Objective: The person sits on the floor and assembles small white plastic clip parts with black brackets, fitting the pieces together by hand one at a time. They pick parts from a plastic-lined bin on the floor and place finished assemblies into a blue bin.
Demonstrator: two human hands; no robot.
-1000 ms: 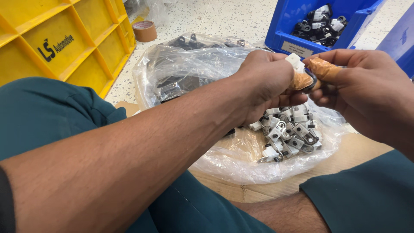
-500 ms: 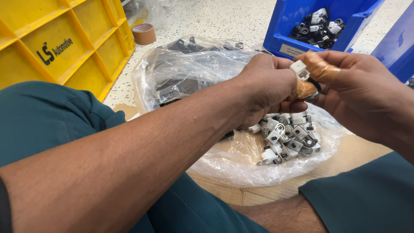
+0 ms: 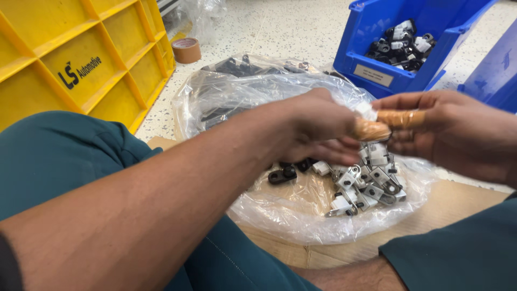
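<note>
My left hand (image 3: 315,126) and my right hand (image 3: 449,132) meet above a clear plastic bag (image 3: 301,215). Both have tape-wrapped fingertips pinched on one small white clip (image 3: 368,111). Below the hands lies a pile of several small white and metal clips (image 3: 366,180) on the plastic. A single black clip (image 3: 283,174) lies just left of the pile, under my left hand.
A yellow crate (image 3: 81,59) stands at the left. A blue bin (image 3: 409,48) with assembled black and white parts sits at the far right. A roll of brown tape (image 3: 187,50) lies on the floor. Cardboard (image 3: 447,210) is under the bag. My green-trousered legs frame the bag.
Both hands have shifted slightly lower and left over the pile, still joined on the small white clip.
</note>
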